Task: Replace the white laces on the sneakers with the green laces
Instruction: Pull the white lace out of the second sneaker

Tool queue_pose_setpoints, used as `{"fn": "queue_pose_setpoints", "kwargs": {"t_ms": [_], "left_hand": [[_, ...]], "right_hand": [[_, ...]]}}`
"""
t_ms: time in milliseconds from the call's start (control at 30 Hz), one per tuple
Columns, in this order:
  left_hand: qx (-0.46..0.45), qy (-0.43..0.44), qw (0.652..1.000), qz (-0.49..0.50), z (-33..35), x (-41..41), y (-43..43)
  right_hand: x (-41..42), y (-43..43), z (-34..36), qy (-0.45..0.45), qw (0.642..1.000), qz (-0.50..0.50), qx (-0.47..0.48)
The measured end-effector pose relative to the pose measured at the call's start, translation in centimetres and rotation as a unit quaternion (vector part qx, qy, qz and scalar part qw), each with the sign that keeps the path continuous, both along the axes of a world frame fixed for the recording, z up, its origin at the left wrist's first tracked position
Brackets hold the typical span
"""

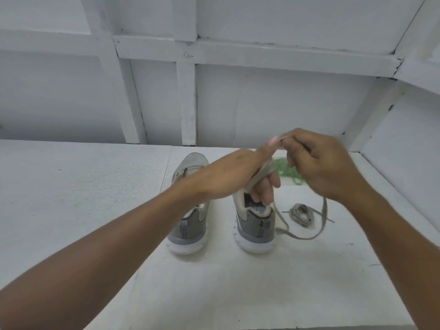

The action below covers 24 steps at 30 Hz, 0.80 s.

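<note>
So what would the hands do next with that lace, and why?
Probably finish bundling the white lace held by both the left hand and right hand, then set it beside the coiled lace; its tail trails on the table.

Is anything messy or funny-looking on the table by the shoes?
Nothing looks broken or spilled. Beside the right sneaker lies a bundled white lace, and the green laces sit in a loose heap behind the hands. Both hands hold another white lace whose tail loops over the table.
</note>
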<state>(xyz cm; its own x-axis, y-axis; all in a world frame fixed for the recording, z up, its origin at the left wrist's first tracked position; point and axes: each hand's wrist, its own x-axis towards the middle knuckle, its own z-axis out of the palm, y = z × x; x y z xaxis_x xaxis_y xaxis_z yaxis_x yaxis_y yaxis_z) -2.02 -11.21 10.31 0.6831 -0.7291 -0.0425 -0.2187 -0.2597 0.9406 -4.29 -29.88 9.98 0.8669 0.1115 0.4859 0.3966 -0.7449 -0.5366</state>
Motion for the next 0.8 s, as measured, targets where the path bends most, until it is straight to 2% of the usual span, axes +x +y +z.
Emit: {"fn": "queue_pose_setpoints", "kwargs": {"t_ms": [33,100,133,167,233,267,300,367,400,433,500,567,600,633,667,733,800], "left_hand": [[-0.073,0.064,0.995,-0.014,0.4,0.0,-0.3],[-0.213,0.166,0.963,-0.004,1.2,0.4,-0.6],[-0.249,0.168,0.953,0.026,1.3,0.9,-0.6],[-0.253,0.13,0.956,0.068,1.2,1.5,-0.6],[-0.166,-0.027,0.975,0.148,0.6,2.3,-0.4],[-0.096,-0.099,0.978,0.155,0.2,2.3,-0.1],[-0.022,-0.136,0.982,0.131,0.0,2.1,0.1],[0.099,-0.124,0.987,0.035,-0.3,1.1,0.3],[0.116,-0.094,0.989,-0.011,-0.3,0.6,0.1],[0.102,-0.066,0.992,-0.045,-0.2,0.3,-0.1],[0.0,0.014,0.997,-0.074,0.3,0.0,-0.7],[-0.164,0.15,0.973,-0.07,1.0,0.2,-1.0],[-0.225,0.185,0.956,-0.041,1.2,0.4,-1.1],[-0.253,0.173,0.952,0.002,1.1,0.8,-1.1],[-0.241,0.116,0.962,0.052,0.8,1.1,-1.1],[-0.129,-0.065,0.98,0.137,-0.2,1.5,-1.0],[0.0,-0.155,0.979,0.13,-1.0,1.2,-0.5]], "right_hand": [[0.2,0.4,-1.1,0.022,1.0,-0.008,-0.006],[-0.3,1.6,-3.5,0.094,0.995,0.014,-0.029],[-1.0,2.3,-4.2,0.134,0.989,0.039,-0.038],[-1.8,2.8,-4.4,0.168,0.982,0.07,-0.054],[-3.2,2.9,-3.3,0.195,0.966,0.13,-0.106],[-3.5,2.4,-2.4,0.184,0.966,0.141,-0.115],[-3.6,1.8,-1.3,0.155,0.973,0.136,-0.106],[-2.8,-0.1,0.7,0.068,0.991,0.09,-0.074],[-2.2,-0.9,1.3,0.033,0.996,0.059,-0.058],[-1.5,-1.3,1.2,0.003,0.998,0.037,-0.044],[-0.6,-1.0,-0.4,-0.013,0.999,0.033,-0.014],[-0.6,0.1,-3.4,0.027,0.998,0.044,0.029],[-1.0,0.8,-4.7,0.044,0.998,0.044,0.023],[-1.7,1.3,-5.3,0.064,0.997,0.045,-0.001],[-2.3,1.7,-5.3,0.087,0.995,0.052,-0.019],[-3.4,1.9,-3.9,0.137,0.985,0.083,-0.057],[-4.0,1.2,-1.6,0.138,0.983,0.093,-0.073]]}}
